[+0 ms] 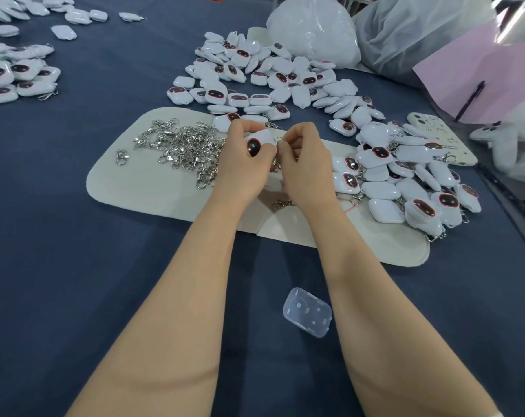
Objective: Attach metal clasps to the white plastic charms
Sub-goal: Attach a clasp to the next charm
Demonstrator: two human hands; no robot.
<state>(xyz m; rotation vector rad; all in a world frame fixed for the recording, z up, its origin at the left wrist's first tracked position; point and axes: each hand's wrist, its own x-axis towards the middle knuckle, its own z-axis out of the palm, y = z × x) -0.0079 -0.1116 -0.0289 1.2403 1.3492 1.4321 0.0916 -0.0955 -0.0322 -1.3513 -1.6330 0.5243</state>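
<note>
My left hand (245, 164) grips a white plastic charm (259, 142) with a dark oval face, held over the cream mat (152, 188). My right hand (306, 159) pinches a small metal clasp at the charm's right edge; the clasp is mostly hidden by my fingers. A heap of loose metal clasps (183, 145) lies on the mat just left of my hands. One single clasp (282, 203) lies on the mat below my right wrist. A pile of charms (273, 76) lies beyond my hands, and charms with clasps on them (411, 179) are heaped at the right.
A clear plastic case (307, 316) lies on the dark blue cloth between my forearms. More charms (17, 73) sit at the far left. White plastic bags (315, 28) and a pink sheet (480, 79) stand at the back right. A phone (435, 130) lies near the right heap.
</note>
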